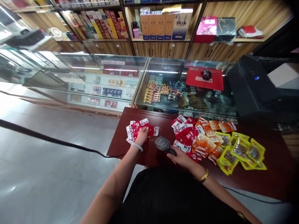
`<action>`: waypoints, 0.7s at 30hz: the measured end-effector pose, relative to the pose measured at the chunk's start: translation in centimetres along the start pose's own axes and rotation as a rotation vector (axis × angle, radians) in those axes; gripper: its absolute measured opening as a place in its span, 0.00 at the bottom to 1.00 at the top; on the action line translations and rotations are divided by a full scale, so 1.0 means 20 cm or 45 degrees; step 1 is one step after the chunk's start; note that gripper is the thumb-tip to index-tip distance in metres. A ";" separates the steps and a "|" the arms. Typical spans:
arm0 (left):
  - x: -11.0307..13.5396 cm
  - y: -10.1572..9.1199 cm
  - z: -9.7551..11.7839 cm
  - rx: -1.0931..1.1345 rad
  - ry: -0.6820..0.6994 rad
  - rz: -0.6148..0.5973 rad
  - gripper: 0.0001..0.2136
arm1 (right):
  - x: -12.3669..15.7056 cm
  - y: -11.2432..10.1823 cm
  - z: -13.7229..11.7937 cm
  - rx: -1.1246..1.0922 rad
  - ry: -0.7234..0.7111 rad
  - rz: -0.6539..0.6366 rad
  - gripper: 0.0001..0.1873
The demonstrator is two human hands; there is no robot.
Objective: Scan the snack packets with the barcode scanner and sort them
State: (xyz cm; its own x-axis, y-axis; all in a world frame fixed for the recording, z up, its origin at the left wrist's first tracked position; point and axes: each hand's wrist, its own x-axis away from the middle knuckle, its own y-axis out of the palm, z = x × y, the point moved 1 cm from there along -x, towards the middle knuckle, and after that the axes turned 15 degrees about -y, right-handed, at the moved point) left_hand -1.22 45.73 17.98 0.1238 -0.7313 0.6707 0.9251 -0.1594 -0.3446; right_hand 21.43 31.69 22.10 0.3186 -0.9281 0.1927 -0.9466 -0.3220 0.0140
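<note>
The right hand [182, 158] is closed around the handle of a black barcode scanner [163, 143], which I take as the landmark. To the left of the scanner, the left hand [142, 136] rests with bent fingers over a small group of red snack packets [135, 126]; whether it grips one or only presses, I cannot tell. One white-labelled packet [152, 130] reaches out from under this hand toward the scanner. In my judgement the work is only partly done: the left group looks set apart, while a larger heap of red packets [188, 134] to the right of the scanner seems to be left. Further right of it lie orange packets [205, 145], then yellow-edged packets [240, 149], probably also waiting. These heaps overlap, so many labels are covered, and this may slow the handling. Beyond the scanner, a glass display counter [142, 82] bounds the wooden table [119, 140], with a red mat [192, 81] and a computer mouse [206, 74] on top. Left of the scanner, a black cable [25, 131] runs toward the table.
</note>
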 end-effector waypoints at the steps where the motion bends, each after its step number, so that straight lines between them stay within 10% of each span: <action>1: -0.01 -0.03 0.03 -0.159 0.052 0.065 0.13 | 0.02 -0.01 0.01 -0.011 0.023 0.018 0.31; 8: -0.01 -0.01 0.22 -0.897 0.586 0.687 0.21 | 0.22 -0.14 0.04 -0.065 0.095 0.270 0.31; 14: 0.17 0.48 0.10 -1.232 0.802 0.054 0.21 | 0.40 -0.28 0.03 -0.161 0.100 0.518 0.22; 21: 0.29 0.74 -0.12 -1.476 0.778 -0.020 0.27 | 0.47 -0.30 0.05 -0.190 0.084 0.602 0.22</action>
State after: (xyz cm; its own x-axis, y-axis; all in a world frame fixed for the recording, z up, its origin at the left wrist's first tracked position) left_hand 12.31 37.52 15.30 -0.3491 -0.8561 0.3811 0.0430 -0.4209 -0.9061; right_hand 30.18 24.67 22.80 -0.1464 -0.9507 0.2735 -0.9849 0.1658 0.0491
